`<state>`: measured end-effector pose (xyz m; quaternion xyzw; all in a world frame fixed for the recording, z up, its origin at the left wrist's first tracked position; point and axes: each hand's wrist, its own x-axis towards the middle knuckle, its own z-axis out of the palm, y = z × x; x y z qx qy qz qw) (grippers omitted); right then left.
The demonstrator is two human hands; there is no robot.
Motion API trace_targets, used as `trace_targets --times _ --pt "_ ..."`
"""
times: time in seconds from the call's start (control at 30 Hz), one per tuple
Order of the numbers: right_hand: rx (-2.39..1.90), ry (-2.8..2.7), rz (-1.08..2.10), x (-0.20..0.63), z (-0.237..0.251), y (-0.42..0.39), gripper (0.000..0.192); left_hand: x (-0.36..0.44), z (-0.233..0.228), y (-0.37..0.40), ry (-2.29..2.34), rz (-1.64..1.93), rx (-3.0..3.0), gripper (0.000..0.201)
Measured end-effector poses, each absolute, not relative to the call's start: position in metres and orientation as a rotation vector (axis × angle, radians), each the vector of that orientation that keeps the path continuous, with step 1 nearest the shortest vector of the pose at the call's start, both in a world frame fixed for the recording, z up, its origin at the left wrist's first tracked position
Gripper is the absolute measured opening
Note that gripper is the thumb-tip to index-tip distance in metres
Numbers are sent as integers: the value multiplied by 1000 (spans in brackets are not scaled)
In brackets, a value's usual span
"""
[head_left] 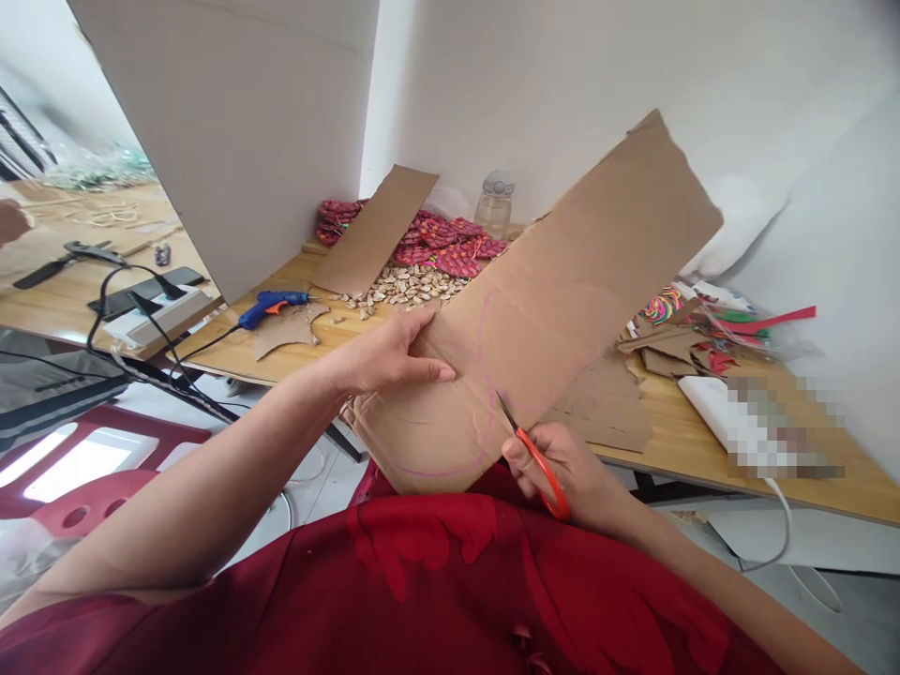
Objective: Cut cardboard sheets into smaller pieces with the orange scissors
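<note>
Bright, even daylight fills the scene, washing the white wall point(562, 84) pale and leaving only soft, faint shadows. A glossy dark surface point(63, 459) at lower left shows white glare. Straight edges bow near the frame's borders. One patch point(780, 427) at right is pixelated.

Cardboard sheet point(562, 300) was matt brown corrugated board, rough torn edges, thin purple pen line on its face. Scissors point(534, 455) had glossy orange plastic handles, dark metal blades. Table point(703, 441) was light wood, smooth with a slight sheen. Glue gun point(271, 305) was blue plastic, semi-gloss. Jar point(493, 208) looked clear and glossy. Cardboard scraps point(605, 408) were matt, rough.
</note>
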<state>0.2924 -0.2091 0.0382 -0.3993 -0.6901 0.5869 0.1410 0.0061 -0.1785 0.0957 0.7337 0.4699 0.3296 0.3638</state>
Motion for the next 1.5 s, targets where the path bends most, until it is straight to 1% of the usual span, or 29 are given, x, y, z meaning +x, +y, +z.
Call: trace_targets --times 0.17,0.33,0.5,0.67,0.83,1.03,1.17,1.5 --pt "-1253 -1816 1746 289 37 -212 55 7 96 -183 1238 884 1842 41" --pt "-1236 -1881 1708 287 41 -209 61 9 98 -181 1224 801 1940 48" --pt "-1230 -1830 1726 283 42 -207 64 10 96 -178 1224 786 1959 51" --pt "-1263 -1757 1767 282 37 -206 59 9 90 -180 1191 813 1851 53" --pt "-1305 -1765 1704 284 30 -204 58 9 86 -180 1171 847 1801 52" --pt "-1265 -1789 1819 284 38 -205 59 10 84 -180 1230 822 1848 54" --pt "-1247 -1933 1736 290 36 -206 59 11 83 -180 1182 816 1807 54" --pt "-1277 -1995 1640 298 27 -204 59 12 86 -180 1197 797 1846 52"
